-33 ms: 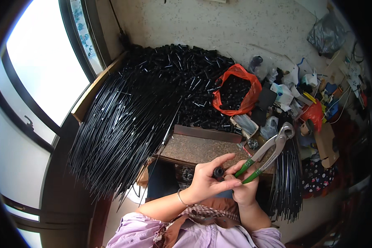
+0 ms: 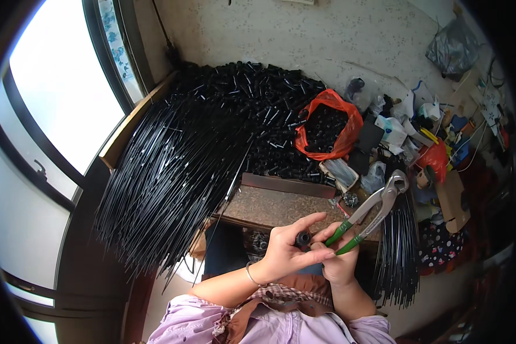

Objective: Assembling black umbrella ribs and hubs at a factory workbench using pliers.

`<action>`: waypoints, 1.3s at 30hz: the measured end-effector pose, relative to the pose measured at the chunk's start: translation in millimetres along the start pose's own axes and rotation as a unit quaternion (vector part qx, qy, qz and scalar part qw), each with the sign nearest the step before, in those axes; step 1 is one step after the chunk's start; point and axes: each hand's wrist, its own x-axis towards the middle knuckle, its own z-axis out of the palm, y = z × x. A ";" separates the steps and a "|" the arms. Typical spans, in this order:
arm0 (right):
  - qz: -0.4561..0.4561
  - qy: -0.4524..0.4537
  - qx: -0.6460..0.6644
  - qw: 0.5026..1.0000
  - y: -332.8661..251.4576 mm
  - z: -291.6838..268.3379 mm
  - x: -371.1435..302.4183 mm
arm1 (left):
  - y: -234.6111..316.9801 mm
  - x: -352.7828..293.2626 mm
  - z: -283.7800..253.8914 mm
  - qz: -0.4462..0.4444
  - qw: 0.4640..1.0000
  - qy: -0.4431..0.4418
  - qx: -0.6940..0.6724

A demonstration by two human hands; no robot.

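In front of my body, my left hand [image 2: 292,243] is closed round a short black tubular part [image 2: 303,238], its round end facing up between thumb and fingers. Close against it, my right hand [image 2: 341,265] grips a pair of pliers [image 2: 378,209] by the green handles. The pliers' metal jaws point away to the upper right, with the handles somewhat apart. My left thumb reaches across to the right hand. What the right fingertips touch behind the left thumb is hidden. Below both hands is my brown apron [image 2: 307,283].
A large bundle of thin black rods [image 2: 160,183] overhangs the table's left side. Black tubular parts [image 2: 241,80] are heaped behind it, beside a red plastic bag [image 2: 354,123] of small black pieces. More black rods [image 2: 398,252] hang at right. The brown tabletop [image 2: 281,204] lies before me.
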 end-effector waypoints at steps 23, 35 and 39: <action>0.061 -0.049 -0.021 0.997 -10.1 -10.1 0.7 | 3.7 2.1 -34.5 -0.011 0.992 -0.050 -0.117; 0.353 -0.314 0.007 0.881 -22.2 -39.1 -18.2 | -0.4 21.0 -44.8 0.043 0.999 0.027 -0.016; 0.442 -0.313 -0.041 0.840 -42.3 -48.1 -9.3 | -1.9 15.3 -40.5 0.044 0.998 0.046 0.007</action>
